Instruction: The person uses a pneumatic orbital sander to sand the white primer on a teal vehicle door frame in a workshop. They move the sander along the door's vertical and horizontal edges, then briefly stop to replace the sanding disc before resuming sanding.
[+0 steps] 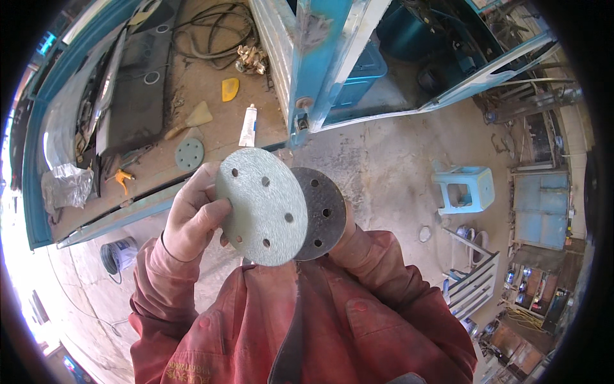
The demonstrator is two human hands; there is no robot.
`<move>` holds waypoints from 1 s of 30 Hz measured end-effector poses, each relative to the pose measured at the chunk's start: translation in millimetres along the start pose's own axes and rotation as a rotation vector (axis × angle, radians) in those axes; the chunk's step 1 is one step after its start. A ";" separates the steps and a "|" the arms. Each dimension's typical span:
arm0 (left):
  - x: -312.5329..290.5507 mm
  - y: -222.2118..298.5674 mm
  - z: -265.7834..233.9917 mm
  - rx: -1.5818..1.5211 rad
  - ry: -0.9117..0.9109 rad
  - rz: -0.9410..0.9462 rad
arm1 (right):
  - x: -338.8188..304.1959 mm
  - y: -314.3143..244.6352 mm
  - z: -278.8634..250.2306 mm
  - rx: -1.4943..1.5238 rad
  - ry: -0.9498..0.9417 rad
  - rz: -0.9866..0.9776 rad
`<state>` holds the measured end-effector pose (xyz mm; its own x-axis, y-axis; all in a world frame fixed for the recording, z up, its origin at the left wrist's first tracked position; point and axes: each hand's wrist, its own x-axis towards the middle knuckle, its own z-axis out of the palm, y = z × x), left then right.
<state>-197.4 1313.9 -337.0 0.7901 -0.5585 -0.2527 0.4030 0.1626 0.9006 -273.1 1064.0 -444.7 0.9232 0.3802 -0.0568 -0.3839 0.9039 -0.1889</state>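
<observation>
Head view: the left hand (195, 217) grips a pale sanding disc (261, 206) before the chest, overlapping the dark backing pad (321, 212) the right hand (345, 240) holds (mostly hidden). Below lies a dusty concrete floor (377, 166) with a blue stool (465, 187); a spare disc (190, 154) rests on the workbench (211, 137).

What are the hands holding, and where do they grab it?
The left hand pinches the pale sanding disc at its left edge. The right hand, mostly hidden, holds the dark holed pad from behind.
</observation>
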 end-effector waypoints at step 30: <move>1.0 -1.8 14.5 0.268 -0.174 0.050 | -2.7 18.1 20.7 -0.651 0.278 0.238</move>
<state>-204.1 1301.2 -333.8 0.7056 -0.6897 -0.1624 0.2115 -0.0137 0.9773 -283.0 1083.4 -427.7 0.8208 0.4094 -0.3983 -0.5641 0.4715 -0.6778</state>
